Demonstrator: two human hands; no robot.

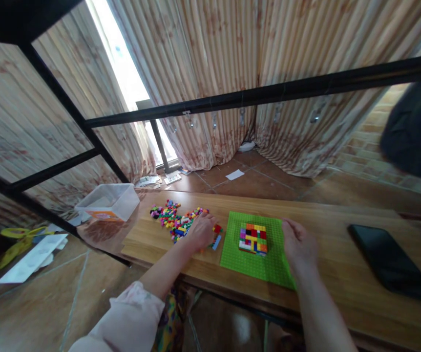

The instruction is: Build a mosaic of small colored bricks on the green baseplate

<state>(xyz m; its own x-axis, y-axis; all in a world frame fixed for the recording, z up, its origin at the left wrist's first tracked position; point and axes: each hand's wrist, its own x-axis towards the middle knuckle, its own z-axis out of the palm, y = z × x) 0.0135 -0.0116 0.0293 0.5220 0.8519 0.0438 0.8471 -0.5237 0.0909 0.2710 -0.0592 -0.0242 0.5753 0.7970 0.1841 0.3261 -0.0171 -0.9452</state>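
My left hand (202, 231) reaches down over the right part of a spread of small coloured toy bricks (170, 220). Its fingertips are mostly hidden among or behind the bricks, so whether it grips one cannot be seen. A low, multicoloured block built of bricks (253, 238) sits on a green studded baseplate (232, 261). At the baseplate's right edge is my right hand (300, 244), with curled fingers close against it. Whatever those fingers may hold is hidden. A light blue brick (217, 242) lies between my left hand and the baseplate.
A clear plastic box (111, 201) with an orange label stands at the left beyond the bricks. On the right of the wooden table (337, 274) lies a dark phone (389, 261). A black metal bar (232, 100) crosses in front of patterned curtains (203, 54).
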